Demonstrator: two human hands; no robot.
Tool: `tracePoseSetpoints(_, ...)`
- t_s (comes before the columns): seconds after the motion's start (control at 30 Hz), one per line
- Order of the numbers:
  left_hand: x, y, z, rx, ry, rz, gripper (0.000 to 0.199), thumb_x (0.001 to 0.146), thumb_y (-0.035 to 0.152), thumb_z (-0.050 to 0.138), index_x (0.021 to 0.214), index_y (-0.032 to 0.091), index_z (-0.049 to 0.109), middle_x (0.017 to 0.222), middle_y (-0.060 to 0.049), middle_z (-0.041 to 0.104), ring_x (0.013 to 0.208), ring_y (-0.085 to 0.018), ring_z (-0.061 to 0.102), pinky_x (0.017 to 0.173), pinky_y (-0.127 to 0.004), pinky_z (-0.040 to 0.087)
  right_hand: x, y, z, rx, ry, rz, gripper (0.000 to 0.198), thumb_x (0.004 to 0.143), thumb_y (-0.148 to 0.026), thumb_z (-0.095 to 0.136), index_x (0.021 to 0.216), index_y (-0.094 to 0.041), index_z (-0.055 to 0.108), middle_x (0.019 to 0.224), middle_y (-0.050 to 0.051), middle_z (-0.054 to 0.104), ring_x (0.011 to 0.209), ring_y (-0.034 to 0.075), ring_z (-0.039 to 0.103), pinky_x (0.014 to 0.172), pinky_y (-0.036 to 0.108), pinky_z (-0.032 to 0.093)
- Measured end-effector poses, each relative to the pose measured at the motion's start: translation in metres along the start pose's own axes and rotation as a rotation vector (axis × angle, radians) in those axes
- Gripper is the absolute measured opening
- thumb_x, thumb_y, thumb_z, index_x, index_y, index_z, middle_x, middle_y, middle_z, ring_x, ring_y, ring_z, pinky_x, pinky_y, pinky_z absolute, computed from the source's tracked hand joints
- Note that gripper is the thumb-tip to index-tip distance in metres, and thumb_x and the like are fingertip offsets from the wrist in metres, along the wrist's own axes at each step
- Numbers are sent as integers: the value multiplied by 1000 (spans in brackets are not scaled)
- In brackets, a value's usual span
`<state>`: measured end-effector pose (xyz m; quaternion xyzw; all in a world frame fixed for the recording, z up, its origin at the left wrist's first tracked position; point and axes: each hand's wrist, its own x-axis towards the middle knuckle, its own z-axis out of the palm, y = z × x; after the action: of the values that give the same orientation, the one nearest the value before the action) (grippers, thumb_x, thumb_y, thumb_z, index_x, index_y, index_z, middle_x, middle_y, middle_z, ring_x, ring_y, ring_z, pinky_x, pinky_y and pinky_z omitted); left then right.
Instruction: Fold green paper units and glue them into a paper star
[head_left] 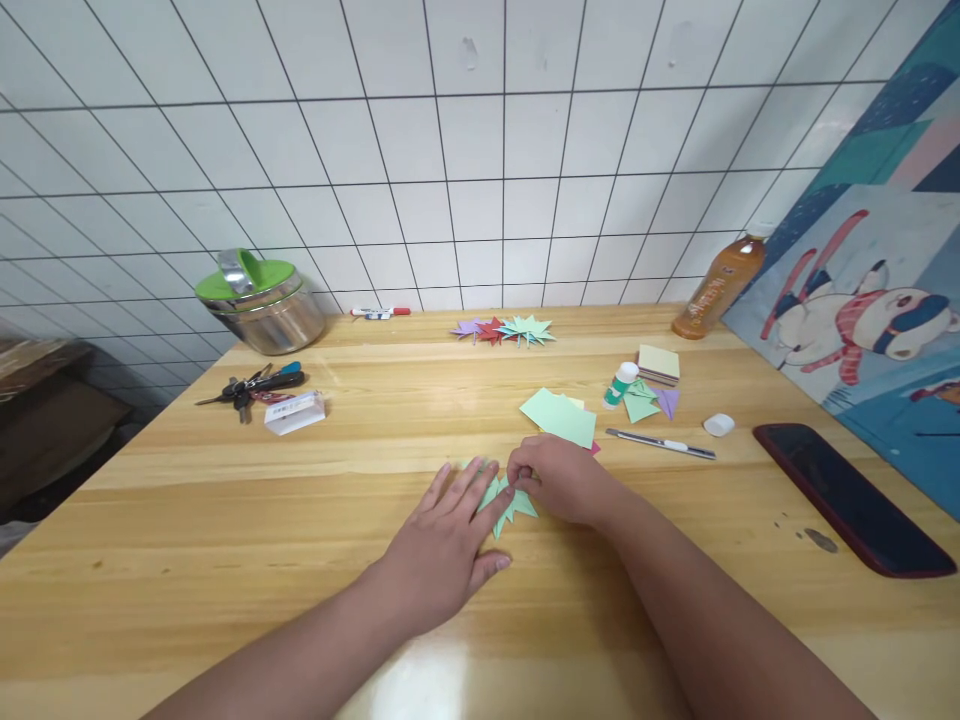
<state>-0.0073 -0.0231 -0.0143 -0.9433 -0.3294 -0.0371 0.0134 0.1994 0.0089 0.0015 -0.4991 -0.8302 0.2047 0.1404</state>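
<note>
A light-green folded-paper star [504,508] lies on the table in front of me, partly covered by both hands. My left hand [442,545] is spread flat, its fingers resting over the star's left side. From the right, my right hand [559,478] has its fingers pinched together on the star's upper part. Just behind that hand lie sheets of light-green paper [561,415], with bits of yellow and pink paper showing under them. A glue stick [621,385] stands tilted nearby, beside small folded green pieces [640,402] and a purple piece [667,402].
Finished paper stars [504,330] lie by the wall. To the right are a utility knife [661,443], a white cap [719,425], a paper stack [658,365], a phone [851,495] and a bottle [721,285]. Keys [251,388], a small white box [295,412], markers [381,313] and a green-lidded pot [261,300] sit left.
</note>
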Motion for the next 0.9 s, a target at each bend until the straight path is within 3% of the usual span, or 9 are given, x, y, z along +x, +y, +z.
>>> tracePoseSetpoints(0.1, 0, 4, 0, 13, -32, -35, 58, 89, 52, 28, 141, 26, 21, 145, -8, 29, 135, -30, 17, 106, -57, 6, 1, 1, 1, -8, -11, 21, 10, 76, -15, 55, 76, -20, 63, 78, 2, 61, 79, 16, 53, 71, 26, 37)
tracePoseSetpoints(0.2, 0, 7, 0, 29, -44, -53, 59, 89, 50, 30, 141, 25, 21, 145, -9, 28, 135, -31, 16, 106, -54, 7, 1, 1, 1, -7, -16, 18, 11, 77, -14, 54, 75, -20, 63, 79, 2, 61, 81, 17, 52, 73, 27, 37)
tracePoseSetpoints(0.27, -1, 9, 1, 40, -36, -49, 58, 89, 50, 29, 141, 25, 20, 146, -9, 28, 135, -30, 17, 106, -53, 7, -1, -1, 0, -9, 14, -3, 10, 76, -15, 56, 81, -21, 63, 85, 3, 60, 86, 18, 52, 76, 28, 38)
tracePoseSetpoints(0.37, -3, 8, 2, 56, 3, -40, 60, 89, 52, 28, 142, 26, 15, 146, -8, 27, 135, -30, 17, 106, -55, 4, -3, -3, 0, -26, 96, -25, 27, 76, -14, 55, 102, -21, 58, 100, 6, 56, 96, 19, 49, 83, 31, 37)
tracePoseSetpoints(0.47, -2, 4, -3, 58, 44, -24, 65, 87, 55, 30, 143, 26, 12, 147, -6, 26, 135, -29, 15, 106, -56, 3, -4, -2, 1, -61, 113, 6, 23, 77, -13, 54, 98, -20, 59, 100, 6, 55, 95, 19, 48, 83, 32, 37)
tracePoseSetpoints(0.57, 0, -6, -15, 37, 101, -42, 64, 86, 55, 34, 142, 29, 15, 147, -3, 26, 134, -30, 16, 105, -55, 7, -4, 1, 1, -26, 95, 42, 7, 74, -18, 58, 81, -19, 60, 91, 4, 56, 90, 18, 50, 78, 30, 38)
tracePoseSetpoints(0.7, 0, -29, -28, -61, 230, -264, 59, 87, 48, 38, 139, 23, 25, 140, -8, 37, 128, -27, 28, 104, -49, 21, -3, 2, 1, 103, 50, 145, 5, 76, -20, 55, 73, -20, 59, 84, 2, 58, 79, 15, 54, 68, 26, 39)
tracePoseSetpoints(0.8, 0, -42, -29, -147, 313, -375, 56, 86, 45, 41, 136, 21, 29, 130, -10, 46, 120, -27, 38, 98, -46, 32, -2, 0, 1, 125, 98, 237, 7, 78, -20, 52, 78, -20, 59, 84, 2, 59, 76, 15, 55, 64, 26, 38)
tracePoseSetpoints(0.9, 1, -43, -22, -195, 312, -402, 58, 83, 46, 47, 133, 22, 33, 123, -10, 50, 115, -27, 42, 95, -45, 36, 3, -6, 6, 87, 191, 242, 20, 82, -23, 49, 99, -21, 59, 92, 4, 59, 88, 19, 54, 72, 29, 39)
